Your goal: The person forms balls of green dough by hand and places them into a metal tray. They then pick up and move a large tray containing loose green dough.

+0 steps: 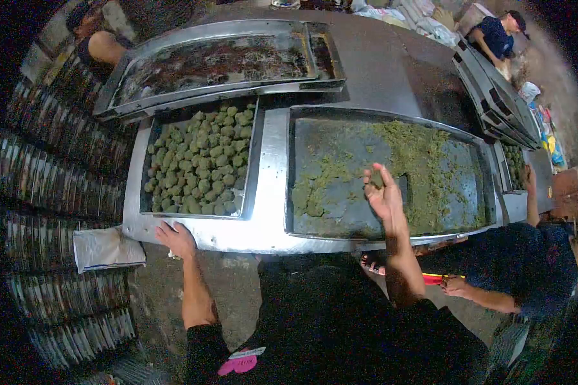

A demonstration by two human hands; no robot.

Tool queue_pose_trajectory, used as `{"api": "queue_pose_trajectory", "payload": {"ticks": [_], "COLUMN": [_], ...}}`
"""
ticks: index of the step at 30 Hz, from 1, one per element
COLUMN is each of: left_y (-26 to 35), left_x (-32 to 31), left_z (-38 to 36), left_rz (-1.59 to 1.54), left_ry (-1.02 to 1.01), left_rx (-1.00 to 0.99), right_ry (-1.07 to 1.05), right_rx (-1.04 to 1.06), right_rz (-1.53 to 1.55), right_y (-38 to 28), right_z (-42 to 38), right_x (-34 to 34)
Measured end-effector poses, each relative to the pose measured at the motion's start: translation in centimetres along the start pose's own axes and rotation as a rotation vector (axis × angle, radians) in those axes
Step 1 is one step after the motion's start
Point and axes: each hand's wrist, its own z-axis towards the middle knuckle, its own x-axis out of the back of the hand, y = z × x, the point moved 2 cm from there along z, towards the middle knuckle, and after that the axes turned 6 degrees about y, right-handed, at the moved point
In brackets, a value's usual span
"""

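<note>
My left hand (175,239) rests at the table's front edge, fingers spread and empty, just below a tray of green-brown balls (199,160). Over the wide metal tray (291,173) my right hand (385,194) is raised, palm up with fingers curled. A small greenish lump seems to lie near its fingers, too unclear to make out. Loose green crumbly material (424,173) is spread in that tray, thicker on the right half, with a thin patch at the left.
A large stained tray (218,61) lies behind the balls. Stacked trays (498,96) stand at the right. Co-workers (507,266) are at the right, back right (494,35) and back left (99,38). Racks (58,167) line the left, beside a white bag (106,248).
</note>
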Motion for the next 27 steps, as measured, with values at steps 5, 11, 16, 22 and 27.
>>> {"api": "queue_pose_trajectory", "payload": {"ticks": [5,11,16,22,27], "left_y": [0.0,-0.5,0.2,1.8,0.8], "left_x": [0.2,-0.4,0.2,1.8,1.9], "left_z": [0.2,0.3,0.5,1.1,1.6], "left_rz": [0.001,-0.033,-0.036,0.261,0.171], "left_ry": [-0.014,0.015,-0.024,-0.189,-0.27], "left_rx": [-0.009,-0.019,0.009,-0.084,-0.111], "right_ry": [-0.029,0.009,-0.134,-0.122,-0.28], "right_rx": [0.042,0.081,0.077,0.04,0.252], "right_rz": [-0.179,-0.559,-0.252,-0.387,-1.27], "right_y": [1.3,1.7,2.7,8.5,15.0], "right_z": [1.6,0.0,-1.2,-1.4,-5.5], "right_x": [0.8,-2.5,-4.3,-9.8,-19.2]}}
